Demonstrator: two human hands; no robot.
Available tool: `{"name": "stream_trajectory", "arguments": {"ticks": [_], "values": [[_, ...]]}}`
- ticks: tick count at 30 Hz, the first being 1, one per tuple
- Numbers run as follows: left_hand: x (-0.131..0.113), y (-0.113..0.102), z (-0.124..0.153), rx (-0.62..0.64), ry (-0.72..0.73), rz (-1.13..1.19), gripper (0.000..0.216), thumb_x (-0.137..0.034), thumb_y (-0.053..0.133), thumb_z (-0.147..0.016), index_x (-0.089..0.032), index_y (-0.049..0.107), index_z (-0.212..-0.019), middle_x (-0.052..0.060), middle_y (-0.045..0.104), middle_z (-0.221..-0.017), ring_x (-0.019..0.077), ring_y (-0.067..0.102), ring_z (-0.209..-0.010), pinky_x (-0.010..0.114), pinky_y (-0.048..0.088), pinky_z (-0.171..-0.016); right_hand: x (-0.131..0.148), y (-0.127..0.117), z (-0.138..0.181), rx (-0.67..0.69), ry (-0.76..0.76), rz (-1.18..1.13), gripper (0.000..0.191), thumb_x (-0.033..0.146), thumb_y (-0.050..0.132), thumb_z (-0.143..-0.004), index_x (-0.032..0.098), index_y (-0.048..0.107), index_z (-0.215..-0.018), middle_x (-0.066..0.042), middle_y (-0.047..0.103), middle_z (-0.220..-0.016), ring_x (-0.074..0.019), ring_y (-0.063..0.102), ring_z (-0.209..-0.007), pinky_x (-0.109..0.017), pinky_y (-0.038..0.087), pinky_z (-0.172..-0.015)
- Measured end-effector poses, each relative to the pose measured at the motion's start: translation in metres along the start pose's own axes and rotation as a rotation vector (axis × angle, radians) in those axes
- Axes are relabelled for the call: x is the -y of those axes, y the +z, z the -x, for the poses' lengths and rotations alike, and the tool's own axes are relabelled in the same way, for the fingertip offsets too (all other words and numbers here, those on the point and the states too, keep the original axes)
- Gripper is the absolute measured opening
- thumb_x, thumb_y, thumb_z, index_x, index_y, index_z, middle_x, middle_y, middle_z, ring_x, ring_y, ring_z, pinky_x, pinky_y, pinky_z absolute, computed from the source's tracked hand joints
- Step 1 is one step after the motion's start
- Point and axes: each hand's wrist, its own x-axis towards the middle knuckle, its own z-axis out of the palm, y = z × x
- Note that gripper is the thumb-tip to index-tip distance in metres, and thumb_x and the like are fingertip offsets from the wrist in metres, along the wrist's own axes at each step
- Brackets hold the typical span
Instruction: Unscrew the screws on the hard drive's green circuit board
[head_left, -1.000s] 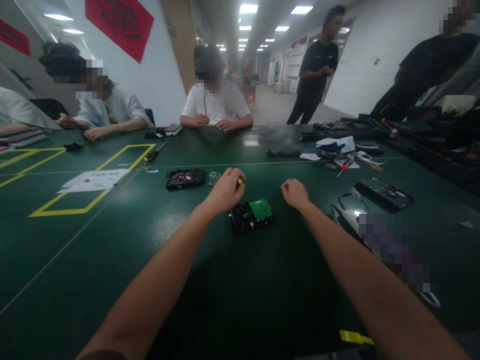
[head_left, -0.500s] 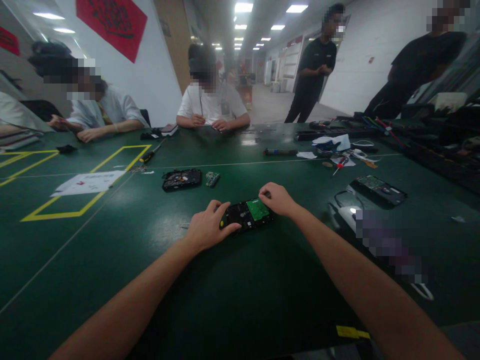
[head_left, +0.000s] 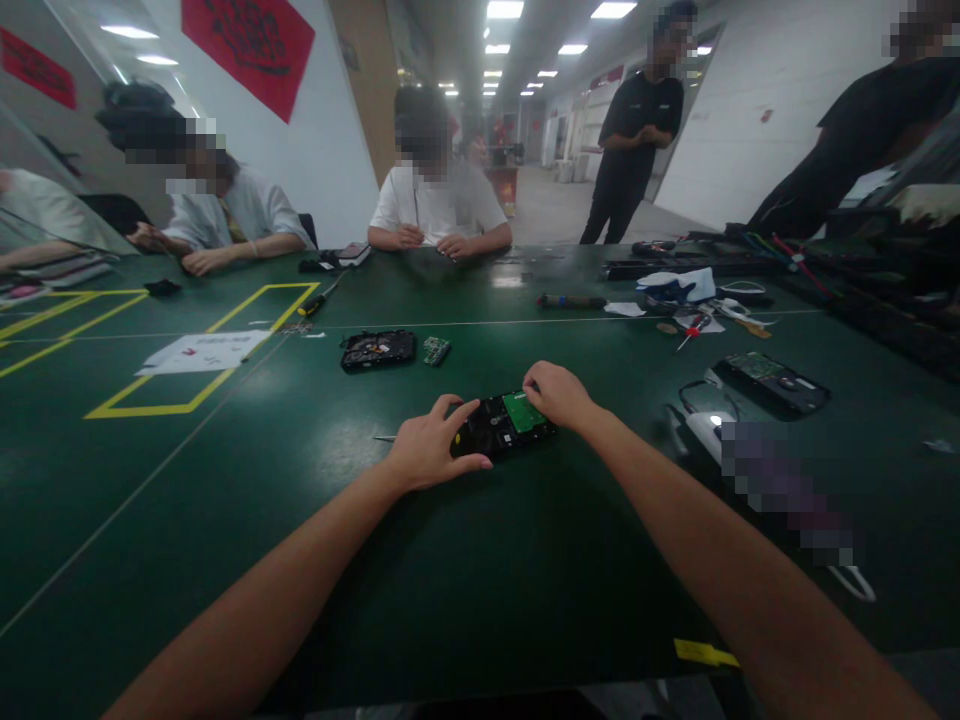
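Note:
A black hard drive (head_left: 491,425) with a green circuit board (head_left: 523,411) on its upper face lies on the table in front of me. Around its left end, my left hand (head_left: 427,450) grips it, thumb on the near side and fingers on the far side. A thin metal shaft (head_left: 385,438) pokes out left of that hand, and a yellow spot shows between thumb and fingers; the rest is hidden. My right hand (head_left: 556,392) is closed, its fingertips pinched at the board's far right corner. What they pinch, if anything, is hidden.
Beyond lie another opened hard drive (head_left: 377,350) and a small circuit board (head_left: 436,350). To the right are a third drive (head_left: 772,383) and a white corded device (head_left: 705,430), partly blurred. A screwdriver (head_left: 319,299) lies far left. People sit and stand across the green table (head_left: 480,590).
The camera view has shifted slightly, so the scene sits a little further right. Both hands keep nearly the same place on the hard drive; the left thumb and fingers have shifted slightly.

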Motion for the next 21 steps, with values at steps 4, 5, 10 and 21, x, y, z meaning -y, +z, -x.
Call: {"name": "stream_trajectory", "arguments": {"ticks": [4, 5, 10, 21], "values": [[0.0, 0.001, 0.0, 0.004, 0.011, -0.008, 0.105, -0.09, 0.052, -0.079, -0.03, 0.03, -0.162, 0.017, 0.044, -0.154, 0.0364, 0.069, -0.105, 0.045, 0.056, -0.083, 0.002, 0.0, 0.001, 0.007, 0.014, 0.027, 0.019, 0.02, 0.057, -0.099, 0.015, 0.074, -0.096, -0.013, 0.071, -0.108, -0.0236, 0.066, -0.102, -0.032, 0.049, -0.089], [0.0, 0.002, 0.0, 0.004, 0.012, -0.008, 0.105, -0.09, 0.053, -0.079, -0.03, 0.03, -0.162, 0.017, 0.044, -0.154, 0.0362, 0.069, -0.105, 0.045, 0.056, -0.083, 0.003, 0.0, 0.002, 0.007, 0.018, 0.034, 0.019, 0.02, 0.056, -0.099, 0.015, 0.075, -0.096, -0.013, 0.071, -0.109, -0.0239, 0.066, -0.102, -0.032, 0.049, -0.089], [0.001, 0.002, -0.002, 0.009, 0.019, 0.007, 0.101, -0.088, 0.054, -0.08, -0.033, 0.032, -0.162, 0.015, 0.046, -0.152, 0.0351, 0.069, -0.104, 0.044, 0.056, -0.081, 0.005, -0.001, 0.003, 0.013, 0.04, 0.054, 0.02, 0.021, 0.055, -0.1, 0.015, 0.074, -0.096, -0.013, 0.072, -0.11, -0.0242, 0.066, -0.098, -0.032, 0.049, -0.083], [-0.006, -0.006, -0.047, 0.086, 0.064, -0.05, 0.082, -0.083, 0.035, -0.093, -0.039, 0.033, -0.162, 0.013, 0.054, -0.14, 0.0317, 0.07, -0.095, 0.039, 0.052, -0.076, 0.007, 0.001, 0.005, 0.017, 0.057, 0.058, 0.021, 0.024, 0.053, -0.102, 0.017, 0.072, -0.099, -0.012, 0.073, -0.108, -0.0238, 0.067, -0.094, -0.032, 0.047, -0.078]]}}
